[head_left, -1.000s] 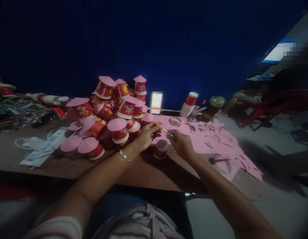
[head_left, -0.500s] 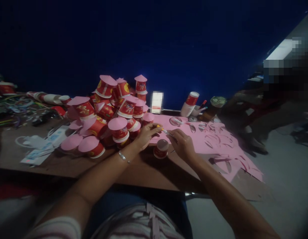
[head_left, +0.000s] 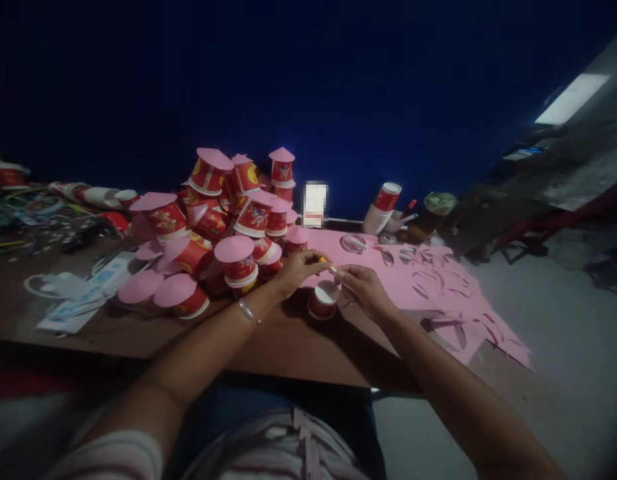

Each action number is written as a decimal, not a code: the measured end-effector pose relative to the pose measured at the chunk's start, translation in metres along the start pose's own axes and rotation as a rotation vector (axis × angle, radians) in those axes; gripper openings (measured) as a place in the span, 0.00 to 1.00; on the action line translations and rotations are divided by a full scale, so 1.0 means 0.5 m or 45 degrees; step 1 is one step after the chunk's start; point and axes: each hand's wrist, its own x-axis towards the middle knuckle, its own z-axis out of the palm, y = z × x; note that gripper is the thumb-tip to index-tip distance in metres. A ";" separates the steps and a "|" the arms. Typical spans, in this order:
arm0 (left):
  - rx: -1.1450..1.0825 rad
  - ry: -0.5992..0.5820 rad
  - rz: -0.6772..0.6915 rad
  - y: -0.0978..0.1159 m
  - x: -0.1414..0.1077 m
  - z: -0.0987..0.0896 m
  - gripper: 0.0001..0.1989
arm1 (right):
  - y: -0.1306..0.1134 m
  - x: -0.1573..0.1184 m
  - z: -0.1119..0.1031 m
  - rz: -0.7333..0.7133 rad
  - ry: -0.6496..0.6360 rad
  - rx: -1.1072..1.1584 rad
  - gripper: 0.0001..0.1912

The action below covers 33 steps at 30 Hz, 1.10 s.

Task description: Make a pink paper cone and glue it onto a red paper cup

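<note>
My left hand (head_left: 302, 272) pinches the orange cap (head_left: 325, 262) of a small, slim white tube. On the tube's other end, the fingers of my right hand (head_left: 362, 288) are closed, hiding most of its body. Just below both hands a red paper cup (head_left: 322, 308) stands upside down on the table, its white base facing up. Close to my left wrist is a pile of red cups (head_left: 238, 267) wearing pink cone-shaped paper roofs.
Pink paper sheets (head_left: 403, 283) with cut-out holes lie to the right on the brown table (head_left: 288, 347). Stacked cups (head_left: 383, 208) and pens stand behind. At left are a white power strip (head_left: 86, 297) and tangled wires. A dark blue wall rises behind.
My right hand has shifted slightly left, nearer my left fingertips, and less of the tube shows. Shadow has left the cup's base, which now looks white. A person at right has moved.
</note>
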 end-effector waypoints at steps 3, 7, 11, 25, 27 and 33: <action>0.027 0.006 -0.038 -0.017 0.007 0.000 0.22 | 0.028 0.027 -0.019 0.003 0.028 -0.198 0.29; 0.158 0.206 0.071 -0.052 0.016 -0.006 0.26 | 0.073 0.078 -0.059 0.031 0.151 -0.613 0.19; 0.229 0.200 0.081 -0.071 0.009 -0.018 0.21 | 0.101 0.104 -0.080 0.035 0.115 -0.940 0.16; 0.310 0.119 0.130 -0.059 0.026 -0.014 0.12 | 0.143 0.176 -0.127 0.024 0.281 -0.970 0.15; 0.316 0.157 0.159 -0.061 0.036 -0.013 0.15 | 0.144 0.171 -0.124 0.010 0.276 -0.800 0.17; 0.300 0.164 0.247 -0.063 0.065 -0.002 0.24 | 0.129 0.120 -0.091 -0.015 0.063 -0.104 0.27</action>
